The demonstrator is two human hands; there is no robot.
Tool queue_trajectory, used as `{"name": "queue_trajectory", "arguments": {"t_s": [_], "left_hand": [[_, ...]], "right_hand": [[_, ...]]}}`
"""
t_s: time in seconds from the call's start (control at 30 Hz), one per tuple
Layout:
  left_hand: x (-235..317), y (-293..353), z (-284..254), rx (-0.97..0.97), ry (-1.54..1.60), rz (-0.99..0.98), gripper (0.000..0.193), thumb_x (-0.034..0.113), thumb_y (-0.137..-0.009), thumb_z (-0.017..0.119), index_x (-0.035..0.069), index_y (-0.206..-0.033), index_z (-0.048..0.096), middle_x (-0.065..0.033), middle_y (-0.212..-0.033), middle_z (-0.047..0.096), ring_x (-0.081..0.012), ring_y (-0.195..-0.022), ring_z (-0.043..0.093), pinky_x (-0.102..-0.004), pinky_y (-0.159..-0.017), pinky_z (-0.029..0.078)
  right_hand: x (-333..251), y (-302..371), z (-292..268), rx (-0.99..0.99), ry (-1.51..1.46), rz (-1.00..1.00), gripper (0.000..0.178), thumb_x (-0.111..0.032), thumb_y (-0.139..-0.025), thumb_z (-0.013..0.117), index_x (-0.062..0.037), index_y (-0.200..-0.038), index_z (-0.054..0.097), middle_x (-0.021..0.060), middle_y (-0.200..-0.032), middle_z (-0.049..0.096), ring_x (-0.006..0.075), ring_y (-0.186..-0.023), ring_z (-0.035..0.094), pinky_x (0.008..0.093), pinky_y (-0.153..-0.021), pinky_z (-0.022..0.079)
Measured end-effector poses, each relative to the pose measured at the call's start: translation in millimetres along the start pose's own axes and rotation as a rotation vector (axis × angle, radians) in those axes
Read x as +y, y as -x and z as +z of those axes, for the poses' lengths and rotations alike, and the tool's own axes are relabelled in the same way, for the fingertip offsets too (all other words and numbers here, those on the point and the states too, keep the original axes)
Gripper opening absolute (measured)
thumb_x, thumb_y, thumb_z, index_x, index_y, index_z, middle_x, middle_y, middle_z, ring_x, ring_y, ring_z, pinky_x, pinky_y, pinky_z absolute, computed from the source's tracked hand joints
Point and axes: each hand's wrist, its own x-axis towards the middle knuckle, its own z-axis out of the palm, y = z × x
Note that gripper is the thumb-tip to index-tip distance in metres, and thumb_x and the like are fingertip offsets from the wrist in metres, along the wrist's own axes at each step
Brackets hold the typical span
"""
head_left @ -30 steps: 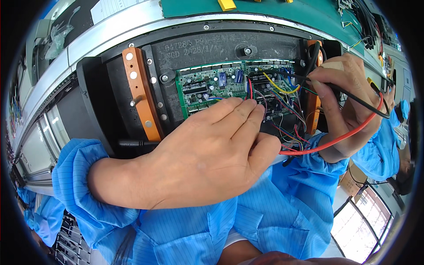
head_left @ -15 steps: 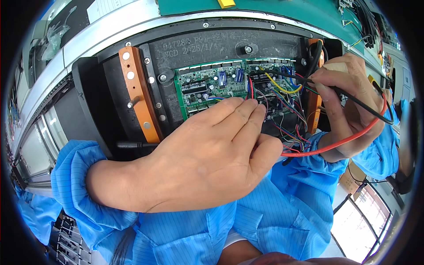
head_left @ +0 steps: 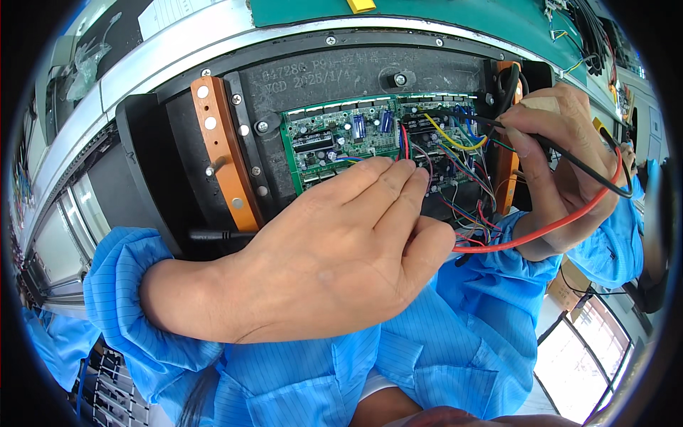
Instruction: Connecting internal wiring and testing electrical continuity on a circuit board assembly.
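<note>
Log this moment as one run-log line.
left hand: over green circuit board, grip hidden | right hand: pinching black lead | red lead: reaches left hand | orange bar: left of board

"What's up at the top?"
"A green mat (head_left: 427, 14), and a long silver rail (head_left: 178, 57) in front of it. The rail looks bent here."
"Where's the light?"
"Low on the right! A big window (head_left: 569, 370) shines bright white, with dark bars across it."
"Anything near the window?"
"A brown cardboard box (head_left: 560, 290), just above it in view."
"What about the left?"
"Shiny metal frames (head_left: 67, 206) with pale panels. Down low there's a black rack (head_left: 119, 388) with pale rows, too blurry to tell more."
</note>
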Motion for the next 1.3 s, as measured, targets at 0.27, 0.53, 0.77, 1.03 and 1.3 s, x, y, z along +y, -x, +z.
{"name": "queue_trajectory", "arguments": {"t_s": [0.27,0.53,0.77,1.03,1.3], "left_hand": [[1,-4,-2,0.027,0.027,-0.005,0.012,0.007,-0.077,0.057,-0.002,-0.076,0.049,-0.0192,-0.100,0.058,-0.0296,-0.087,0.059,-0.0364,-0.080,0.049],[-21,-37,-20,0.005,0.125,-0.043,0.005,0.003,-0.077,0.056,-0.001,-0.079,0.053,-0.0116,-0.083,0.058,-0.0192,-0.071,0.054,-0.0267,-0.067,0.046],[-25,-58,-56,-0.049,0.196,-0.202,0.003,0.000,-0.079,0.055,0.000,-0.081,0.056,-0.0048,-0.070,0.056,-0.0108,-0.059,0.049,-0.0196,-0.057,0.041],[-44,-59,-38,-0.117,0.279,-0.135,0.005,0.001,-0.080,0.054,0.002,-0.083,0.058,-0.0040,-0.069,0.057,-0.0107,-0.057,0.051,-0.0196,-0.055,0.041],[-55,-56,-33,-0.160,0.180,-0.131,0.006,0.002,-0.080,0.054,0.002,-0.085,0.058,-0.0046,-0.069,0.058,-0.0121,-0.057,0.052,-0.0204,-0.055,0.041]], "right_hand": [[0,-3,-6,-0.073,0.016,0.011,0.013,0.002,-0.061,0.058,0.0028,-0.074,0.061,0.0118,-0.073,0.058,0.0219,-0.070,0.046,0.0328,-0.072,0.036],[7,5,-12,-0.066,0.033,0.091,0.013,0.002,-0.062,0.059,0.0040,-0.075,0.062,0.0107,-0.074,0.057,0.0214,-0.073,0.045,0.0314,-0.070,0.035],[5,5,-9,-0.009,-0.070,0.092,0.012,0.003,-0.064,0.060,0.0045,-0.076,0.062,0.0098,-0.076,0.056,0.0212,-0.074,0.044,0.0305,-0.070,0.035],[3,6,-5,0.020,-0.107,0.109,0.010,0.003,-0.066,0.061,0.0038,-0.076,0.062,0.0085,-0.078,0.056,0.0211,-0.075,0.045,0.0307,-0.072,0.036],[5,8,3,0.018,-0.105,0.110,0.009,0.002,-0.066,0.061,0.0033,-0.075,0.061,0.0078,-0.077,0.056,0.0210,-0.075,0.045,0.0304,-0.071,0.036]]}}
